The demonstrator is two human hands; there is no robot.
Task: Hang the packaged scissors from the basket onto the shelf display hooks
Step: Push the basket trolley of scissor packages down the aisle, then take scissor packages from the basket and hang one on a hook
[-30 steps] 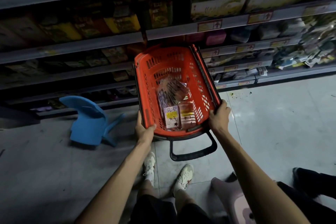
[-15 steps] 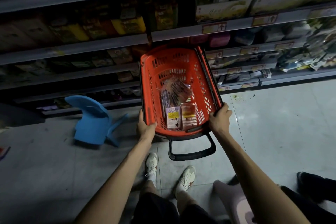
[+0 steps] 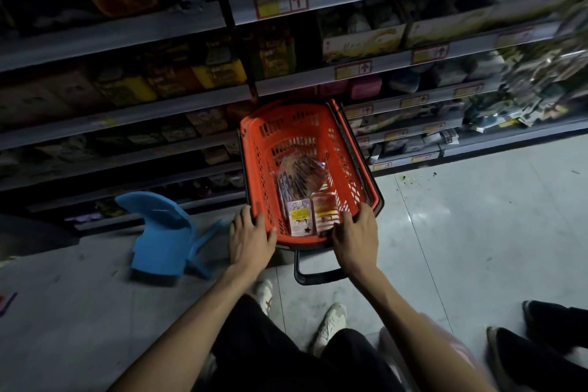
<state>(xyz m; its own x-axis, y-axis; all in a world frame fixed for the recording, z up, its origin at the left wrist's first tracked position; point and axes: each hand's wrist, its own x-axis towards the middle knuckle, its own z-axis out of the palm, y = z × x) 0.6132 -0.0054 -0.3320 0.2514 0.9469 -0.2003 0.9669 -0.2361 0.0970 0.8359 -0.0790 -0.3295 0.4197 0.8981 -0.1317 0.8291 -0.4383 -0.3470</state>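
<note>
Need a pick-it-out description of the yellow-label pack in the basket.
Find the orange basket on the floor before the shelves. At its near end, by the black handle, two flat packs lie side by side. It is the left pack: pale card, yellow label, black star at the bottom, whereas its neighbour is orange-red.

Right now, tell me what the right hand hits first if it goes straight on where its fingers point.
Probably the orange-labelled packet in the red basket, lying just ahead of the right hand; depth is unclear.

Dim, shadowed aisle; blurred, warped edges
</note>
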